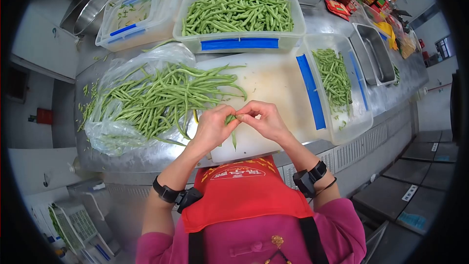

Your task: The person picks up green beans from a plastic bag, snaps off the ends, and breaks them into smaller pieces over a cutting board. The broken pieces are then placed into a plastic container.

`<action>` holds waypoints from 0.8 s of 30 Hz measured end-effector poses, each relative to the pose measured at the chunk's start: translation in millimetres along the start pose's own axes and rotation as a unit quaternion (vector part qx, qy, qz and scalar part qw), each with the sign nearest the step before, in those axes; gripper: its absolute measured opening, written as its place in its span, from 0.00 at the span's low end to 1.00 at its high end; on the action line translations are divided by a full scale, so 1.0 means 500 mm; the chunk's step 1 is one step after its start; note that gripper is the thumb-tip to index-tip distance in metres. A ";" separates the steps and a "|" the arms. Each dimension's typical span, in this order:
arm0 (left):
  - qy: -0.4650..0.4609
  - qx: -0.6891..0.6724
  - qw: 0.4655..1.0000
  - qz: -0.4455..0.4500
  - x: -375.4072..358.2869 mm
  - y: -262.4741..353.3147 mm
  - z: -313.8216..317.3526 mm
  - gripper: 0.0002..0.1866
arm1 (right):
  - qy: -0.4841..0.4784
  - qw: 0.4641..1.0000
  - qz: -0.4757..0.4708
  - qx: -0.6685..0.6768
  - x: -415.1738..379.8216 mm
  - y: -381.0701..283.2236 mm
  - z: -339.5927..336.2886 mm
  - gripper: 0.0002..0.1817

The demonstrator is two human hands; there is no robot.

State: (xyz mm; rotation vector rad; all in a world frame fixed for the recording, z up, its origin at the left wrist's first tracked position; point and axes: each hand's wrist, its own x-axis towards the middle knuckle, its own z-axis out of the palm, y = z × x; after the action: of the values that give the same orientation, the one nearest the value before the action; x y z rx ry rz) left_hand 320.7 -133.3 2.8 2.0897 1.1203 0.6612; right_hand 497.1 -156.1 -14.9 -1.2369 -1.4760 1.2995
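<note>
Over the front of the white cutting board [273, 83], my left hand [215, 123] is closed round a green bean [234, 140], whose lower end hangs below the fingers. My right hand [260, 119] pinches the bean's upper end, its fingertips touching those of the left. Long whole beans [161, 93] lie on a clear plastic bag [110, 134] to the left and reach onto the board. Behind the board, a large clear bin [239, 44] holds a heap of short bean pieces [239, 12]. More pieces [332, 76] lie in a clear bin [354, 124] at the right.
Nested clear containers [128, 36] with scraps stand at the back left, near a metal bowl [95, 10]. An empty steel pan [373, 54] sits beyond the right bin. Red packets [338, 9] and bottles are at the back right. Bean ends litter the counter's left edge.
</note>
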 end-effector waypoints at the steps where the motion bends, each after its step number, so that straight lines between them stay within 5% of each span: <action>1: -0.001 0.009 1.000 0.009 0.000 0.004 0.000 0.09 | -0.011 0.996 0.028 0.079 -0.001 0.005 -0.005 0.05; 6: 0.019 -0.051 0.997 0.055 0.004 0.029 0.000 0.08 | -0.046 0.877 0.154 0.454 -0.003 0.048 -0.018 0.05; 9: 0.044 -0.140 0.988 0.053 0.007 0.011 0.012 0.06 | -0.054 0.817 0.189 0.542 -0.010 0.048 -0.027 0.05; 10: 0.052 -0.180 0.981 0.045 0.008 -0.001 0.014 0.05 | 0.008 0.876 0.120 0.467 -0.012 0.044 -0.052 0.06; 11: 0.053 -0.300 0.950 -0.064 0.010 -0.013 0.008 0.05 | 0.068 0.919 0.049 0.384 -0.011 0.033 -0.093 0.07; 13: 0.046 -0.512 0.812 -0.275 0.007 -0.042 -0.011 0.03 | 0.261 0.961 -0.001 0.088 -0.013 -0.001 -0.191 0.11; 14: 0.053 -0.584 0.766 -0.264 0.002 -0.072 -0.009 0.04 | 0.330 0.943 -0.032 -0.031 -0.015 -0.002 -0.238 0.13; 15: 0.061 -0.651 0.714 -0.250 -0.004 -0.112 0.000 0.04 | 0.389 0.870 -0.076 -0.294 -0.020 -0.009 -0.273 0.13; 16: 0.068 -0.714 0.657 -0.234 -0.005 -0.120 -0.001 0.05 | 0.416 0.727 -0.114 -0.534 -0.022 -0.015 -0.289 0.14; 19: 0.108 -0.670 0.674 -0.292 -0.014 -0.111 0.012 0.05 | 0.367 0.799 -0.149 -0.452 0.003 -0.017 -0.231 0.15; 21: 0.090 -0.642 0.701 -0.297 -0.016 -0.104 0.015 0.05 | 0.229 0.934 0.017 -0.274 0.025 0.019 -0.134 0.11; 24: 0.047 -0.588 0.758 -0.279 -0.013 -0.094 0.019 0.04 | 0.146 0.913 -0.018 -0.380 0.065 0.142 -0.032 0.09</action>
State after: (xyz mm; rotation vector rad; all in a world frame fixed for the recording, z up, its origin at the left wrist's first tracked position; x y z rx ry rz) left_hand 299.6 -122.8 -39.1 0.6039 0.8990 0.8410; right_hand 517.6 -121.3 -83.9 -1.7809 -1.8259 0.4541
